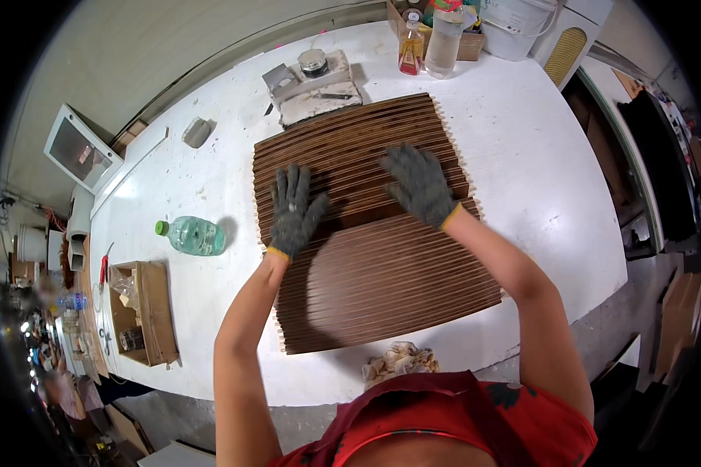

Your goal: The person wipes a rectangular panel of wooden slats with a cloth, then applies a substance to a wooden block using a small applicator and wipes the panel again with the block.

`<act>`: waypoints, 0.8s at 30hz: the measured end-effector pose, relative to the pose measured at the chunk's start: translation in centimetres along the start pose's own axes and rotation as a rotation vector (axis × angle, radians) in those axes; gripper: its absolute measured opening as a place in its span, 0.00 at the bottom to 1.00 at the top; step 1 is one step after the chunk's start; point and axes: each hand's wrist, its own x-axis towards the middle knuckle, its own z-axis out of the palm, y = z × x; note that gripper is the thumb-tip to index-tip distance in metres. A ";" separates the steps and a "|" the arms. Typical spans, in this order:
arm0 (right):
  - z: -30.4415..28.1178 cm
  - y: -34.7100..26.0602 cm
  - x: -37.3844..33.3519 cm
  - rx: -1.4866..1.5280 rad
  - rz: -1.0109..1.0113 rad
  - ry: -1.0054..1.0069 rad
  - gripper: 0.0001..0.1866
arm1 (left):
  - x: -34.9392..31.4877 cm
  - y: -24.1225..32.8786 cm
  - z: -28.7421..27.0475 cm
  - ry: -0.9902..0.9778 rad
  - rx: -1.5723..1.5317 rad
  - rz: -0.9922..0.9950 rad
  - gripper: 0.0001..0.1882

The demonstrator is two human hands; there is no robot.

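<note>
A wide stack of narrow dark brown wooden strips [397, 272] lies side by side on the white table, their pale notched ends showing along both sides. My left hand [292, 210], in a dark grey glove with a yellow cuff, rests on the left part of the strips with its fingers spread. Farther right, my right hand [419, 185] lies on the strips in a matching glove, fingers stretched out and slightly apart. Around the middle, between and below the hands, the strips' surface steps and a darker band shows. Neither hand grasps anything that I can see.
A green-capped bottle [197, 236] lies on its side at left, above a cardboard box [154, 311]. Behind the strips stands a stained block [319, 97] with a round tin. Bottles [444, 43] and a white bucket [516, 27] stand far right. A crumpled rag [399, 362] lies near me.
</note>
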 end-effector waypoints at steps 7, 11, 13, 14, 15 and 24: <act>-5.5 -5.3 -9.3 -0.010 0.138 -0.363 0.33 | -9.5 4.8 -0.3 -0.105 0.079 0.260 0.38; -4.7 -4.5 -8.4 -0.026 0.186 -0.304 0.31 | -9.7 5.0 -0.3 0.034 0.051 0.352 0.23; -4.3 -4.2 -7.0 -0.008 0.229 -0.332 0.28 | -8.9 5.4 -0.3 0.017 0.072 0.259 0.18; -4.7 -3.6 -6.4 0.011 0.265 -0.370 0.26 | -8.5 5.6 -0.2 0.008 0.084 0.266 0.19; -4.6 -3.3 -6.1 0.034 0.299 -0.405 0.24 | -8.3 5.8 -0.4 -0.003 0.103 0.274 0.20; -3.7 -3.1 -5.7 0.013 0.266 -0.372 0.21 | -8.7 6.5 0.3 0.049 0.021 0.038 0.25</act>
